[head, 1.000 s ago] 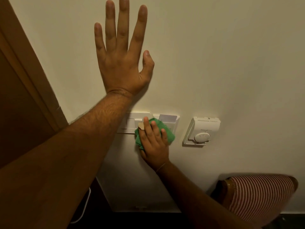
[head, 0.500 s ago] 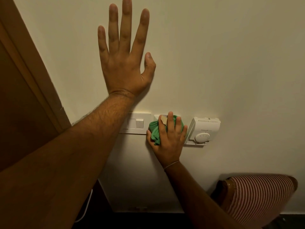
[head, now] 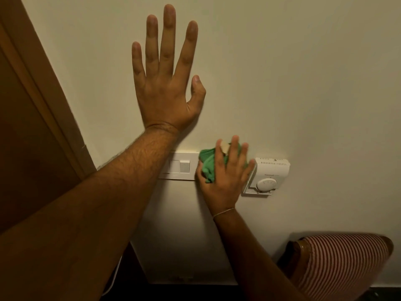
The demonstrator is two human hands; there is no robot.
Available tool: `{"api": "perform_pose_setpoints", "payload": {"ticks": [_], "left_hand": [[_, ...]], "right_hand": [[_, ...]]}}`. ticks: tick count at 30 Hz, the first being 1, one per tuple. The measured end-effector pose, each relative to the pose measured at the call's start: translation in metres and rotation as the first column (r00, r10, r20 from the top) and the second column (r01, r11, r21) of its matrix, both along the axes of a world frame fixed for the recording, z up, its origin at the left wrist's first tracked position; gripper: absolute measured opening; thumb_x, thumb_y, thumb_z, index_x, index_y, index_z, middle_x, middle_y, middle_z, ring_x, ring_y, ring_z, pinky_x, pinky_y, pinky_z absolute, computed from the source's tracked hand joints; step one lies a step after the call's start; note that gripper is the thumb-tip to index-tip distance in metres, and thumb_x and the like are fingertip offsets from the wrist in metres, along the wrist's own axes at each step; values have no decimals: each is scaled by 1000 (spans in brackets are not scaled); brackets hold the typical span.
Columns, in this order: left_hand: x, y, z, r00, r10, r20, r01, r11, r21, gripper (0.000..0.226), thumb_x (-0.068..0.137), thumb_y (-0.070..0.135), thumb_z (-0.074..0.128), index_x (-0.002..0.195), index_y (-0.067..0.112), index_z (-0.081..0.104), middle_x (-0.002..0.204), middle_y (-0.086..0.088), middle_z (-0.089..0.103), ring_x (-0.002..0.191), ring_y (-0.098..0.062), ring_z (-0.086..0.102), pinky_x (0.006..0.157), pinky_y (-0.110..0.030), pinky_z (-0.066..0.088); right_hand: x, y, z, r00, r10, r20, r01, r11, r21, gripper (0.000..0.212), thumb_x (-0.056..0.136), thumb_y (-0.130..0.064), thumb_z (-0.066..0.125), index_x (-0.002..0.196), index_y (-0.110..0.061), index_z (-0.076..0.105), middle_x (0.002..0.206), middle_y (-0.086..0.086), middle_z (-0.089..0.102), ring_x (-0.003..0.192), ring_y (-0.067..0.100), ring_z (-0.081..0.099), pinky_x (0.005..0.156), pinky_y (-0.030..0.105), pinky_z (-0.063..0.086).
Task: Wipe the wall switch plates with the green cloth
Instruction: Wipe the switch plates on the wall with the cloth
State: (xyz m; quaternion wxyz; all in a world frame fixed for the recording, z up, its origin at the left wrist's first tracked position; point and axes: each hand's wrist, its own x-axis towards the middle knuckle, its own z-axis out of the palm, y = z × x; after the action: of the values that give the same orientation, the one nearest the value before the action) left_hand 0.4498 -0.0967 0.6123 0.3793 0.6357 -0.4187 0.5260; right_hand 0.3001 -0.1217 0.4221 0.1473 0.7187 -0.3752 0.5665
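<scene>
My right hand (head: 225, 179) presses the green cloth (head: 208, 166) flat against the wall, over the second switch plate, which is hidden under cloth and fingers. A bandage wraps one finger of that hand. Just left of it, the white switch plate (head: 182, 167) with its rocker switches is uncovered, partly crossed by my left forearm. My left hand (head: 167, 83) rests flat on the cream wall above the plates, fingers spread, holding nothing.
A white thermostat (head: 268, 175) with a round dial is mounted right beside my right hand. A wooden door frame (head: 43, 101) runs down the left. A chair with striped upholstery (head: 342, 263) stands at the lower right. A white cable (head: 112, 281) hangs at the bottom left.
My right hand slid the cloth rightward from the gap between the plates onto the second plate, then a little upward. The left switch plate became uncovered. My left hand stayed on the wall.
</scene>
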Motion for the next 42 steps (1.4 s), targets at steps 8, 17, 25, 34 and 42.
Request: {"api": "perform_pose_setpoints", "payload": {"ticks": [8,17,25,34,42], "left_hand": [[0,0,-7,1000,-3,-14,3,1000,2,86,99,44,61,177,25,28,180,-17,28,167,-42,23,137,-61,10],[0,3,-22,1000,-20,-17,20,998,52,91,97,45,62,178,25,25,181,-16,24,168,-43,20,136,-62,8],[-2,2,-21,1000,22,-14,-21,997,68,93,98,47,58,178,27,13,178,-19,32,165,-46,28,133,-68,19],[1,-1,-23,999,36,-16,-35,998,57,86,98,47,61,175,23,30,177,-21,34,164,-47,29,133,-67,19],[4,-4,-25,1000,8,10,-9,999,35,96,97,47,61,173,32,4,178,-18,30,165,-44,26,135,-65,16]], "right_hand": [[-12,8,-29,990,8,-137,-2,999,47,101,95,-43,67,174,-35,4,183,2,-9,169,35,-10,134,58,-6],[16,19,-9,983,28,-183,-35,999,-35,107,94,-41,73,175,-30,4,183,2,-6,170,28,-4,134,56,-5],[-9,17,-48,999,-10,-53,18,988,155,93,101,-45,56,174,-33,1,182,1,-12,169,31,-13,136,53,-7],[11,25,-44,926,94,-367,-111,993,-26,123,80,-36,76,175,-29,-3,182,2,-10,169,27,-8,134,51,-8],[-11,7,-11,999,2,-36,1,996,87,99,97,-48,60,175,-30,1,182,1,-10,169,25,-11,135,48,-7]]}}
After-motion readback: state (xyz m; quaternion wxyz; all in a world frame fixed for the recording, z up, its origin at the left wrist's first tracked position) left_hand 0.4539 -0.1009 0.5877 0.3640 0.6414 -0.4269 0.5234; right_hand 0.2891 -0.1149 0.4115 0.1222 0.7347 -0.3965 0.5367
